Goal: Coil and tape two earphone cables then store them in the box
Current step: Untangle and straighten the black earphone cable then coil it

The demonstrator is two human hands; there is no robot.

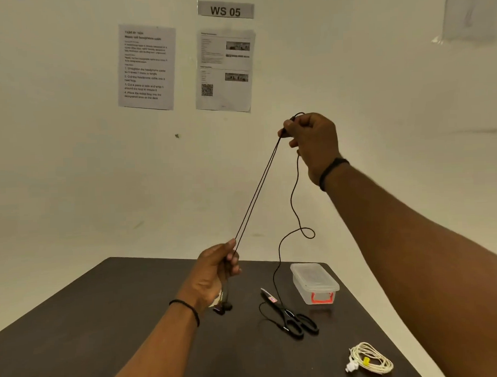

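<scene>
My right hand (314, 142) is raised high in front of the wall, fingers curled around the thin black earphone cable (257, 188), pinching it near its upper bend. From there two strands run taut and close together down to my left hand (216, 269), which grips them in a closed fist just above the dark brown table (105, 320); the black earbuds (222, 308) dangle just below that fist, near the table top. A third, slack length drops from under my right hand, makes a small loop in mid-air, and trails down to the table, where it crosses the black-handled scissors (291, 313) lying to the right of my left hand. Just beyond the scissors, below my right hand, sits the clear plastic storage box (315, 283) with its lid on and an orange-red clasp facing me. Nearer to me, under my right forearm, the white earphone cable (370, 358) lies coiled on the table, bound with a bit of yellow tape. On the wall above my right hand a grey sign (226, 9) reads "WS 05". Left of it hangs a printed instruction sheet (146, 67) with numbered steps about coiling a headphone cable, and below the sign a second sheet (225, 72) carries small photos and a QR code, its text too small to read.
</scene>
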